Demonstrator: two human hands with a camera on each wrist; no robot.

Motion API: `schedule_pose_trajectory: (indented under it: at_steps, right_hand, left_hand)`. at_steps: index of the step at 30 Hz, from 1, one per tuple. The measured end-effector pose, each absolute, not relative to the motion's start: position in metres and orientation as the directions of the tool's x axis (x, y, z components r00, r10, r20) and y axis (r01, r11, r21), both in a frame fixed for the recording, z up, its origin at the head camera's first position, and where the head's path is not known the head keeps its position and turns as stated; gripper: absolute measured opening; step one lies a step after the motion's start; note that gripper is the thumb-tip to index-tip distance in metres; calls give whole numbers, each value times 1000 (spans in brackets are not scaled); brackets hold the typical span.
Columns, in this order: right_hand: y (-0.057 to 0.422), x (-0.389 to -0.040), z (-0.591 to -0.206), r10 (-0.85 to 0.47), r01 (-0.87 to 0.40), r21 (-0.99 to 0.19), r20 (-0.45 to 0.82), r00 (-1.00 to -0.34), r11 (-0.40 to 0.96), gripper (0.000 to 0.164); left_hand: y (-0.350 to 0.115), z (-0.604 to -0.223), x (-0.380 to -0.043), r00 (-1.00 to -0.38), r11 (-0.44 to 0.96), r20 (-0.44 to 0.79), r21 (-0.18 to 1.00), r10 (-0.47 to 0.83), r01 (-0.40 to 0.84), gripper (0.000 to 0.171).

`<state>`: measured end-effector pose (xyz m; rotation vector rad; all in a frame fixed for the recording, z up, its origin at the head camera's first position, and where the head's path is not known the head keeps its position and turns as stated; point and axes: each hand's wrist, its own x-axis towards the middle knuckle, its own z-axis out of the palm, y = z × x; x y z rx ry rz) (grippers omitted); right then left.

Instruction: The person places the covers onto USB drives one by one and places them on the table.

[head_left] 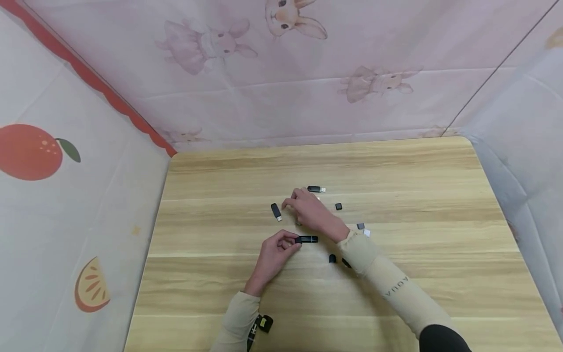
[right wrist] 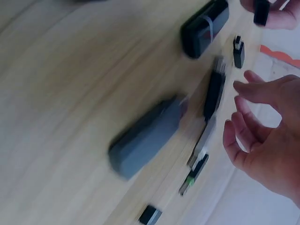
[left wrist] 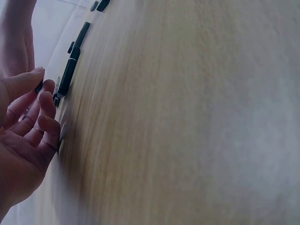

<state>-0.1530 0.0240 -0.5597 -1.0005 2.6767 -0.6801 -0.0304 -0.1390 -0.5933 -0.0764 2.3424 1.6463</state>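
My left hand (head_left: 274,252) pinches a small black piece, perhaps a cap (right wrist: 261,11), between thumb and fingers. Beside it on the table lies a black stick with a pale band (head_left: 310,239), apart from the pinched piece in the right wrist view. My right hand (head_left: 310,210) reaches across the table beyond the left one. Its fingers are loosely bent, and nothing shows between them in the right wrist view. Left of its fingertips is a black USB flash drive (head_left: 275,211) with its metal plug bare. Another USB flash drive (head_left: 315,188) lies behind the right hand.
A small black square piece (head_left: 338,206), a grey card-like piece (head_left: 360,226) and a white one (head_left: 367,233) lie right of the right hand. A black rounded cap (head_left: 332,258) lies nearer. A black object with a yellow mark (head_left: 265,323) sits by the left sleeve.
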Motion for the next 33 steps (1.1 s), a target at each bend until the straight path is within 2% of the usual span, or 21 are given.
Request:
schedule_pose_trajectory:
  at_steps: [5, 10, 17, 23, 33]
  right_hand:
    - [11, -154, -561, -715, -615, -476, -42, -698, 628, 61]
    - [2, -155, -563, -766, -670, -436, -74, -639, 601, 56]
    - [3, -156, -563, -737, -662, -398, -58, -673, 636, 46]
    - [8, -157, -562, -713, -638, -412, -42, -700, 651, 24]
    - [9, -159, -558, -682, -581, -445, -95, -725, 681, 20]
  left_hand:
    - [-138, -594, -30, -963, 358, -240, 916, 123, -182, 21]
    - [-139, -595, -28, -964, 361, -239, 915, 118, -183, 21]
    - [-138, -596, -29, -962, 363, -246, 913, 119, -189, 21]
    - [-139, -595, -30, -965, 360, -233, 916, 119, -177, 21]
    - [-140, -596, -29, -967, 349, -227, 921, 118, -174, 20]
